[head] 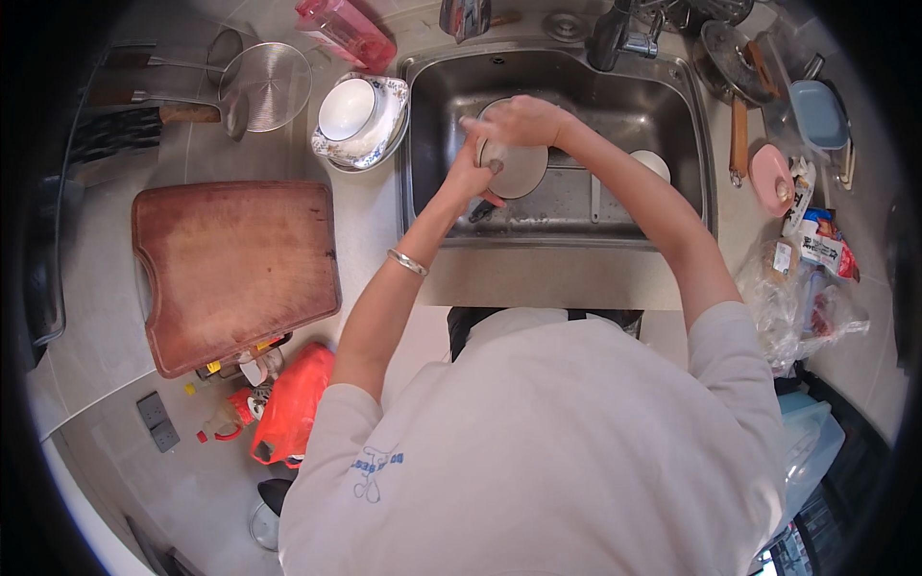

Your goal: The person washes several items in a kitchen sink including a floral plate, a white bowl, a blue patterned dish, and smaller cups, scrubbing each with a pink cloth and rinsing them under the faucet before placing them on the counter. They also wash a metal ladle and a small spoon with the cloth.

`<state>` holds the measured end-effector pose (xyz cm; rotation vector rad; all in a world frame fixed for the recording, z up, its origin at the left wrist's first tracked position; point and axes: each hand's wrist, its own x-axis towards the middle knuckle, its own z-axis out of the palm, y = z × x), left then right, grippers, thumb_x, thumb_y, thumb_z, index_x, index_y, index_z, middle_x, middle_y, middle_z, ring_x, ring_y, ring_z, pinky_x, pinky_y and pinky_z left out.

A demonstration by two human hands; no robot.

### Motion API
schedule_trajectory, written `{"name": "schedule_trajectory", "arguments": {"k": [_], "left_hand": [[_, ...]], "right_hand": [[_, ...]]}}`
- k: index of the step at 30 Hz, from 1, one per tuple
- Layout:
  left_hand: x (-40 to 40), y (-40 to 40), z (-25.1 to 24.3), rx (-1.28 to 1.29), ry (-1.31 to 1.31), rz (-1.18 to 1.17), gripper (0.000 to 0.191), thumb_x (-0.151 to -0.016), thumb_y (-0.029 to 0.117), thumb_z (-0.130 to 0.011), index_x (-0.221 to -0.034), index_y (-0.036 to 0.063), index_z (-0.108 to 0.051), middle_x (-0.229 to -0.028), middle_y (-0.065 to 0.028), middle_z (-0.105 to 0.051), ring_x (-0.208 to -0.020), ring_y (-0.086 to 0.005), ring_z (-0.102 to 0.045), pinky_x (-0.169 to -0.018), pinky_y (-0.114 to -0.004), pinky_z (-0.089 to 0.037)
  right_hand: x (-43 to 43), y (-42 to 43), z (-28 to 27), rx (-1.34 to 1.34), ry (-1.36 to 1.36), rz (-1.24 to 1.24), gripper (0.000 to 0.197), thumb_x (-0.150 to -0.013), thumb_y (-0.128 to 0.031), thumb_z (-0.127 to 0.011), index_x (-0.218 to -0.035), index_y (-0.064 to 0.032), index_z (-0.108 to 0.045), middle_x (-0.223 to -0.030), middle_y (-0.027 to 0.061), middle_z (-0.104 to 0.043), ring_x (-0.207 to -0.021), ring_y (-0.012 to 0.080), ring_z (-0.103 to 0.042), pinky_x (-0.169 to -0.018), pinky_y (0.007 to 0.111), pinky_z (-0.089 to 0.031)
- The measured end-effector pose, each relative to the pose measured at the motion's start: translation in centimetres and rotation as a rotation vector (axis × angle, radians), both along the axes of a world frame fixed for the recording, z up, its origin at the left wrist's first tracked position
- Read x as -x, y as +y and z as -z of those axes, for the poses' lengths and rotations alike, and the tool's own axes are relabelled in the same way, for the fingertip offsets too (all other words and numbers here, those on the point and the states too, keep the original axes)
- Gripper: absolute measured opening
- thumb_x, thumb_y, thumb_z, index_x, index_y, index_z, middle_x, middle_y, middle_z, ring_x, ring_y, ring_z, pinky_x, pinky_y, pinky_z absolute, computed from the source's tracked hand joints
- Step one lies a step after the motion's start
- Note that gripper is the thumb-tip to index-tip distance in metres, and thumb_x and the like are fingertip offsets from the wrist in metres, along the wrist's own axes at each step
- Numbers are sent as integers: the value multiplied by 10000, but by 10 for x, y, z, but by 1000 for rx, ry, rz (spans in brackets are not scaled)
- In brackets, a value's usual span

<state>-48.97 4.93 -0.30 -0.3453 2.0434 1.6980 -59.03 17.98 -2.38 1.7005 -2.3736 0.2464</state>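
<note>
Over the steel sink [555, 236], my left hand [470, 174] grips the left side of a round pale dish [520, 174] with a dark rim line, its thumb on the dish. My right hand [526, 121] is over the dish's upper part, its fingers blurred; whether it holds anything is unclear. A white bowl [652, 165] lies in the sink at the right, partly hidden by my right forearm. A thin pale strip [596, 198] lies on the sink floor. Below my left fingers is a small dark object [480, 210].
Left of the sink are stacked bowls and dishes [347, 109], a wooden cutting board [241, 270], a wire strainer [265, 86] and a pink bottle [346, 32]. The faucet [611, 36] stands behind. At right are a lidded pan [733, 65], pink dish [771, 180] and plastic bags [774, 302].
</note>
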Motion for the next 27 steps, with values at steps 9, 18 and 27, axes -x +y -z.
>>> {"name": "schedule_trajectory", "arguments": {"k": [9,18,27], "left_hand": [[5,4,18,-223,315,-333,657,-587,-143,-324,-1196,96,-268,-1128,-143,-414,-988,-327,-492,-453,-326,-547],[11,-14,5,68,25,121,559,-654,-85,-406,-1186,57,-308,-1060,-114,-465,-838,-243,-541,-459,-306,-525],[2,-5,16,-284,174,-237,651,-598,-88,-386,-1211,86,-254,-1112,-114,-432,-878,-258,-546,-468,-286,-534]], "right_hand": [[-66,-39,105,1156,-1042,1021,432,-683,-157,-623,-1076,-49,-478,-848,127,-611,-764,255,-602,-656,306,-474],[-9,5,35,178,-161,79,416,-688,-157,-565,-1084,-82,-460,-741,141,-609,-609,287,-600,-493,364,-467],[-64,-21,53,916,-1388,1010,393,-705,-126,-570,-1070,-55,-444,-727,83,-585,-546,173,-582,-419,295,-443]]}}
